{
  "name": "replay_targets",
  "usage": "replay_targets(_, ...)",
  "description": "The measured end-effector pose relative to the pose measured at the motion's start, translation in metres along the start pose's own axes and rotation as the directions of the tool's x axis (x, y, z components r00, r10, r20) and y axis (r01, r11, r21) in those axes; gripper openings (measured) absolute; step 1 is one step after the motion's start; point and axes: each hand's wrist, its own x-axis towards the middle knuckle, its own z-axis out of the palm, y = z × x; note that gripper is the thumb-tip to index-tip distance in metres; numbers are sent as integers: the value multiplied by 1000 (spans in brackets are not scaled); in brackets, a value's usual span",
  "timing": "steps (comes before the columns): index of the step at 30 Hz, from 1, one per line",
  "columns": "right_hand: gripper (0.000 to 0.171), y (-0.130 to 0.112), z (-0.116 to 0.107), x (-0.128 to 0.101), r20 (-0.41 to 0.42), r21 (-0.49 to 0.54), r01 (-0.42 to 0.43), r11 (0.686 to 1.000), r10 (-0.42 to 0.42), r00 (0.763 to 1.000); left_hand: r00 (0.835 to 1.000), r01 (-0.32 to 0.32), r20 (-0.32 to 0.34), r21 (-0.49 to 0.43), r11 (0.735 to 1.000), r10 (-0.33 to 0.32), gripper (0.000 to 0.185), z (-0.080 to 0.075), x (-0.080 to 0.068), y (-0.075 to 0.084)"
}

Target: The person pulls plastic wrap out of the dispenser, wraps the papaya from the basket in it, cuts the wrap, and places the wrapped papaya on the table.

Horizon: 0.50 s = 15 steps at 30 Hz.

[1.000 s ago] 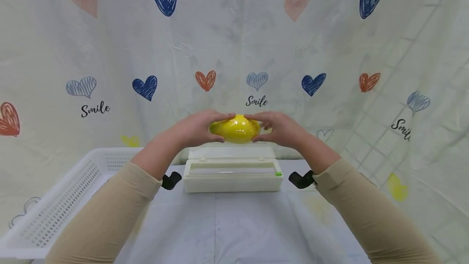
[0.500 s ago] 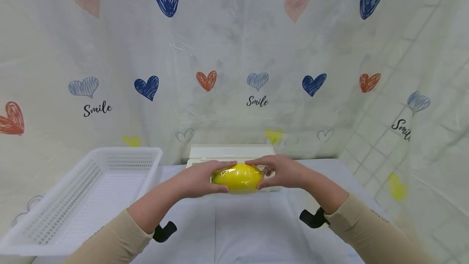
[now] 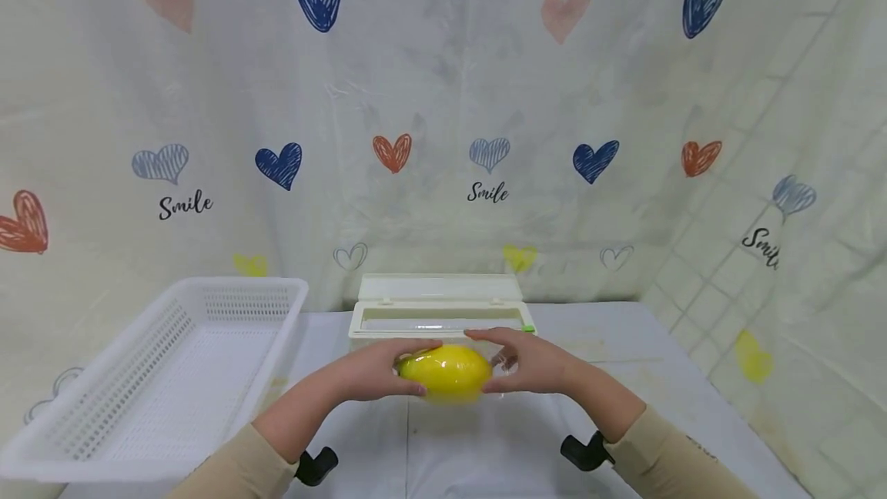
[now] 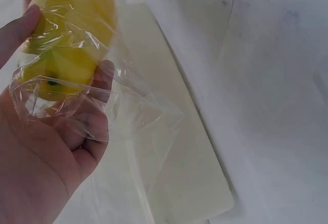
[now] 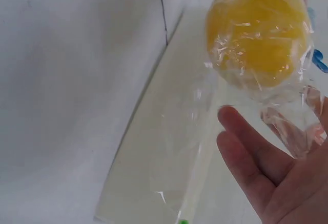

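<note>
While the white table spreads wide under everything, with a white perforated basket well off to the left and a cream cling-film dispenser box standing open at the far middle, the work sits just in front of that box: a yellow lemon-shaped fruit wrapped in clear cling film, held a little above the tabletop between both hands. Its long axis runs left to right across the person's front, parallel to the long box behind it, so each end points into one palm and neither hand is nearer than the other. At the left end, the left hand curls its fingers and thumb round the fruit; the left wrist view shows the stem end cupped against the palm with loose film bunched there. At the right end, the right hand holds on with its thumb on top; in the right wrist view its fingers lie fairly straight under a loose tail of film, so how firmly it grips is hard to tell
</note>
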Motion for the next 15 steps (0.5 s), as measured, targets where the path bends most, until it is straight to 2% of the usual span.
replay_targets(2,75,-4,-5,-3,-70,-37,10,999,-12,998,1000,8,0,-21,1000,-8,65,0,1,-3)
replay_targets(5,81,-11,-7,-4,-147,-194,69,979,-99,984,1000,22,4,-40,999,-21,64,-1,2,-6)
replay_targets(7,86,-15,-2,-3,-152,-328,133,935,-191,970,1000,30,8,-55,998,-30,64,-2,2,-8)
replay_targets(9,91,-17,5,0,-130,-452,195,870,-281,951,999,34,13,-68,997,-33,63,-4,1,-8)
replay_targets(11,92,-16,14,3,-109,-528,245,813,-351,930,999,30,21,-87,996,-28,64,-5,1,-9)
replay_targets(12,92,-15,17,4,-107,-555,258,791,-375,921,999,28,25,-97,995,-26,64,-6,1,-9)
replay_targets(15,90,-9,26,6,-121,-589,277,759,-422,898,999,27,39,-120,992,-22,63,-8,2,-10)
